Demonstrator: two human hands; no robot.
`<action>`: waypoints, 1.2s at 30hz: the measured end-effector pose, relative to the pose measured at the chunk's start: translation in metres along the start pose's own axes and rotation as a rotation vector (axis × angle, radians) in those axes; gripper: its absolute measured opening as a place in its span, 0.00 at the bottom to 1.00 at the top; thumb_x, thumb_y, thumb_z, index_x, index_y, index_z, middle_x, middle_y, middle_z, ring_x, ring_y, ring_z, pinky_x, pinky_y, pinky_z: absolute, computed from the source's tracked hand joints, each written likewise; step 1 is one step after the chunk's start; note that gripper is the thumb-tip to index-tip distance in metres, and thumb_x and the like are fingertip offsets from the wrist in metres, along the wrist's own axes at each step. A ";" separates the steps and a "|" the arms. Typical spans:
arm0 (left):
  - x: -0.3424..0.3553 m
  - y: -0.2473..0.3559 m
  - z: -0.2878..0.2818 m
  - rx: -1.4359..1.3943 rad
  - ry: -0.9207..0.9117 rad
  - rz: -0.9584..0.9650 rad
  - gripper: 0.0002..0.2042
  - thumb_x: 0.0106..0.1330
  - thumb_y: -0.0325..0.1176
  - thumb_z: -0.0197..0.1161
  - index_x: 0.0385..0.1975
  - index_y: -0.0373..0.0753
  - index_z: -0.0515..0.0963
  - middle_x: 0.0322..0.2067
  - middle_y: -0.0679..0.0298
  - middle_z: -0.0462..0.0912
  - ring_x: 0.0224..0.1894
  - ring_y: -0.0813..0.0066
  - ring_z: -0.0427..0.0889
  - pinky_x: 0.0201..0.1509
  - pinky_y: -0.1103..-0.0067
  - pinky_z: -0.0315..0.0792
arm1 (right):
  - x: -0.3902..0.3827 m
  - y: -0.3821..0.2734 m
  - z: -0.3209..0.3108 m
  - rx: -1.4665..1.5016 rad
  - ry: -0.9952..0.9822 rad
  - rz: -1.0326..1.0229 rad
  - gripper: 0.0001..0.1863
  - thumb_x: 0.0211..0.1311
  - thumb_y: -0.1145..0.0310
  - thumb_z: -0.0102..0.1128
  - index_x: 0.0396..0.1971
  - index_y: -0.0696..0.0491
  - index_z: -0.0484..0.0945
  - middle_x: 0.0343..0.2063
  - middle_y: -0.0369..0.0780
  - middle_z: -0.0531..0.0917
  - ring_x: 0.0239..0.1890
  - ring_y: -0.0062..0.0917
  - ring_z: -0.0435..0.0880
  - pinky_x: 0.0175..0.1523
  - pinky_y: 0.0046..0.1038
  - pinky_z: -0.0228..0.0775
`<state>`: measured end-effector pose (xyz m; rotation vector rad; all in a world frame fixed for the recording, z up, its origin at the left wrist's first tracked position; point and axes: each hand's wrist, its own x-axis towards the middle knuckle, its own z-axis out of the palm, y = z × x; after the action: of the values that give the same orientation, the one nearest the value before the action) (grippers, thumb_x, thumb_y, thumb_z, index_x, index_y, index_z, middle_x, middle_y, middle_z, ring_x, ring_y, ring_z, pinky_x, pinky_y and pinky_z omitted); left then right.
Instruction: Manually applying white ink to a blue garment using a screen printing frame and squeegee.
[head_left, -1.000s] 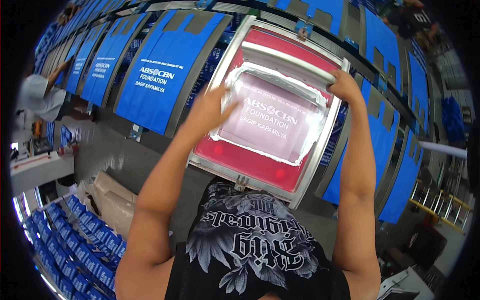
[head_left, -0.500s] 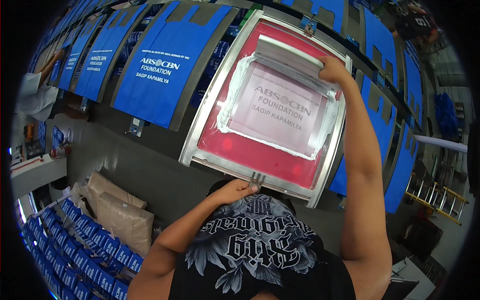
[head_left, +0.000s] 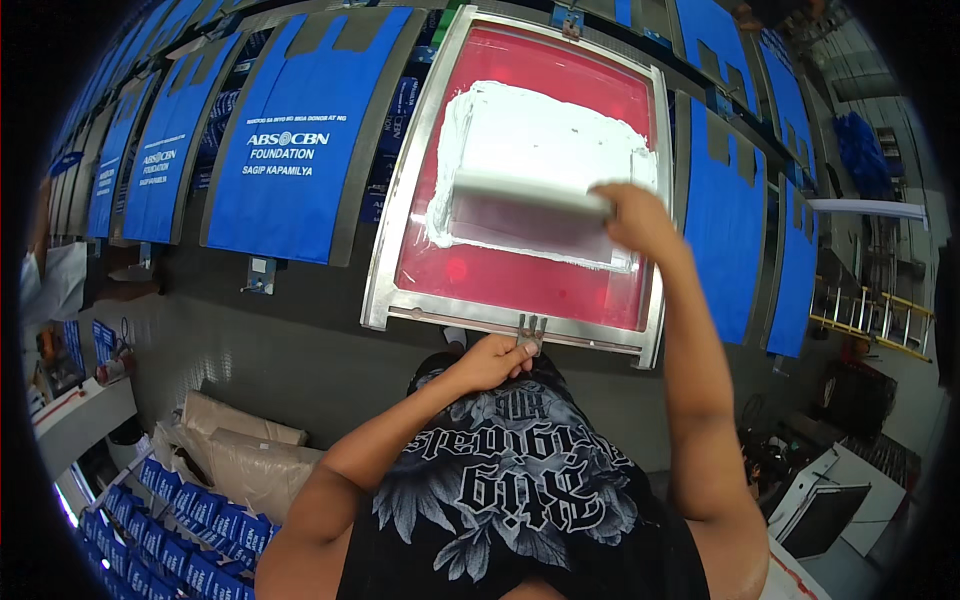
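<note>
A silkscreen with an aluminium frame (head_left: 460, 314) and red mesh (head_left: 560, 52) lies before me. White ink (head_left: 545, 125) covers the far part of its printing area. My right hand (head_left: 640, 222) is closed round the right end of a long squeegee (head_left: 530, 192), which lies crosswise over the middle of the mesh and is blurred by motion. Below the squeegee, the stencil window shows a thinner, pinkish film with white ink along its borders. My left hand (head_left: 492, 362) grips a small metal bracket (head_left: 531, 332) at the middle of the frame's near edge.
Blue bags (head_left: 290, 140) with white print lie on grey boards left of the screen; plain blue bags (head_left: 715, 220) lie to the right. Brown wrapped bundles (head_left: 255, 455) and rows of blue bags (head_left: 175, 520) stand lower left. A yellow ladder (head_left: 870, 320) is at far right.
The squeegee has come from the far side of the mesh toward me, with white ink now spread behind it. My left hand keeps its grip on the bracket.
</note>
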<state>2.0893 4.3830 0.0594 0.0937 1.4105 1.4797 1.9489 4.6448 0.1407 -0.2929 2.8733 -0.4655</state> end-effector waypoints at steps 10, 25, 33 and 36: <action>0.024 -0.034 -0.009 0.121 0.054 -0.138 0.21 0.66 0.48 0.53 0.20 0.36 0.77 0.13 0.68 0.73 0.17 0.81 0.69 0.22 0.82 0.62 | -0.077 -0.039 0.005 0.021 0.307 0.053 0.21 0.35 0.80 0.55 0.36 0.52 0.78 0.29 0.41 0.80 0.33 0.38 0.76 0.39 0.38 0.67; 0.025 -0.045 -0.007 0.098 0.133 -0.148 0.20 0.66 0.48 0.54 0.20 0.36 0.75 0.14 0.70 0.71 0.18 0.83 0.66 0.23 0.82 0.61 | 0.046 0.043 -0.009 -0.045 0.334 0.006 0.19 0.37 0.78 0.54 0.36 0.52 0.79 0.29 0.42 0.81 0.37 0.38 0.77 0.43 0.39 0.68; 0.016 0.023 -0.031 0.821 -0.031 -0.169 0.25 0.60 0.56 0.54 0.27 0.34 0.78 0.21 0.52 0.77 0.25 0.58 0.77 0.31 0.68 0.68 | 0.072 0.074 0.055 -0.231 0.409 -0.054 0.18 0.40 0.77 0.56 0.37 0.49 0.76 0.29 0.39 0.79 0.37 0.34 0.76 0.44 0.37 0.63; 0.031 0.096 -0.050 0.923 0.279 0.141 0.22 0.57 0.54 0.60 0.35 0.37 0.78 0.26 0.50 0.78 0.30 0.53 0.78 0.34 0.65 0.70 | 0.068 0.070 0.071 -0.242 0.477 -0.050 0.18 0.39 0.76 0.57 0.36 0.48 0.75 0.29 0.38 0.78 0.37 0.33 0.76 0.45 0.39 0.61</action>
<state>1.9849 4.3931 0.1001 0.5838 2.2606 0.8531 1.8898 4.6737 0.0392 -0.3316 3.4036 -0.2144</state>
